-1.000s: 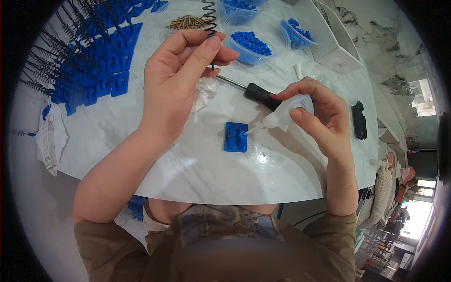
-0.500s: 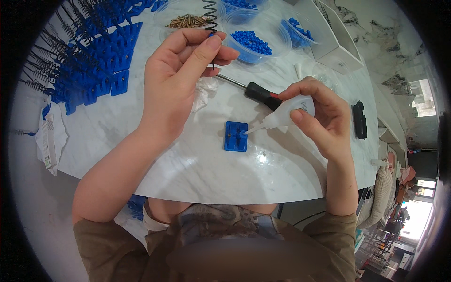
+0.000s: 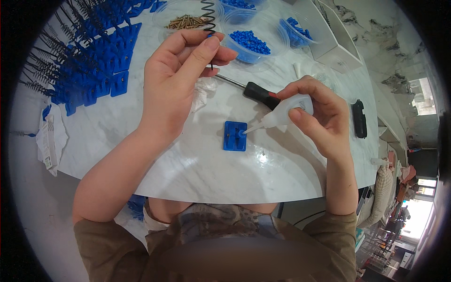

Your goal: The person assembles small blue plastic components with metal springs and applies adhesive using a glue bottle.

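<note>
My right hand (image 3: 317,117) grips a small white squeeze bottle (image 3: 284,112), tilted so its nozzle tip touches the middle of a blue square plate (image 3: 235,136) lying flat on the white marble table (image 3: 188,164). My left hand (image 3: 181,80) hovers above the table to the left, pinching a thin black coiled spring (image 3: 208,19) that stands upright between thumb and fingers. A screwdriver with a black and red handle (image 3: 259,93) lies on the table between both hands.
Several blue plates with black springs fitted (image 3: 89,66) cover the far left. Clear tubs hold brass screws (image 3: 185,21) and blue beads (image 3: 249,42). A white box (image 3: 329,37), a white cap (image 3: 298,69) and a black object (image 3: 359,118) lie to the right. A crumpled tissue (image 3: 202,91) sits under my left hand.
The bottle's nozzle has come down from beside the blue plate onto its centre. My left hand stays almost still with the spring.
</note>
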{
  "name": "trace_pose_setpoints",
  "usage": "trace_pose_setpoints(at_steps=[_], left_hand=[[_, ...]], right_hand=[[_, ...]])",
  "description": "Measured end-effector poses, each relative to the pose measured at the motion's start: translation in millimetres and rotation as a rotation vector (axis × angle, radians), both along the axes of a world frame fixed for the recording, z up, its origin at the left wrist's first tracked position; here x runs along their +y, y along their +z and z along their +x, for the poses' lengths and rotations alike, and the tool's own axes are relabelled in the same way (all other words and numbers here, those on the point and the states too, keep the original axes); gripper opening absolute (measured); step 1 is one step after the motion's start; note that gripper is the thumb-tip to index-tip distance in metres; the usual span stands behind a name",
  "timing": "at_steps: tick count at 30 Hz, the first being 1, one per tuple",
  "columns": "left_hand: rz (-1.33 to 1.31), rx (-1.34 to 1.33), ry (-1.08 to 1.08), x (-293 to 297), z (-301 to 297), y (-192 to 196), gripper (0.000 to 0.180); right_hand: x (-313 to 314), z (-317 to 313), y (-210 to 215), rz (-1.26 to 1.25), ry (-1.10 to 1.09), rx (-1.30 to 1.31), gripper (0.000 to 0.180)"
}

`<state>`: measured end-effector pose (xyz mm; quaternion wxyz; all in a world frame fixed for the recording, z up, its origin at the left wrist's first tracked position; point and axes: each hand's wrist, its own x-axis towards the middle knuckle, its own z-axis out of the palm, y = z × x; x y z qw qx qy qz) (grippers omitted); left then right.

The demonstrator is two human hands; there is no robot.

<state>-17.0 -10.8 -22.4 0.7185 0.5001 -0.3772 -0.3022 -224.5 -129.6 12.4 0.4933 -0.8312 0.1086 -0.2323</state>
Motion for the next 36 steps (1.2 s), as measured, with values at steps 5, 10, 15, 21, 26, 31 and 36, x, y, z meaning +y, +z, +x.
trace_pose_setpoints(at_steps=[5, 10, 15, 21, 26, 31, 36], left_hand=[[-0.008, 0.011, -0.005, 1.5, 0.9, -1.9, 0.029], [0.002, 0.007, -0.013, 0.9, 0.0, -2.0, 0.029], [0.000, 0.011, -0.007, 0.4, -0.4, -1.0, 0.029], [0.006, 0.014, -0.001, 0.9, -1.6, 0.2, 0.030], [0.000, 0.016, -0.013, 0.7, -0.8, -0.7, 0.029], [-0.002, 0.007, -0.005, 0.9, -1.1, -1.5, 0.029], [0.003, 0.016, -0.012, 1.1, -0.2, -0.2, 0.029]], right_hand=[[3.2, -0.2, 1.9, 0.057, -0.031, 0.037, 0.024], [2.7, 0.8, -0.7, 0.031, -0.021, 0.005, 0.025], [3.4, 0.8, 0.9, 0.006, -0.032, 0.024, 0.025], [3.1, -0.3, 2.2, 0.020, -0.038, 0.035, 0.025], [3.5, 0.6, 1.6, 0.010, -0.035, 0.020, 0.025], [4.0, -0.3, 2.1, 0.044, -0.031, 0.028, 0.025], [5.3, -0.3, 2.6, 0.027, -0.037, 0.038, 0.025]])
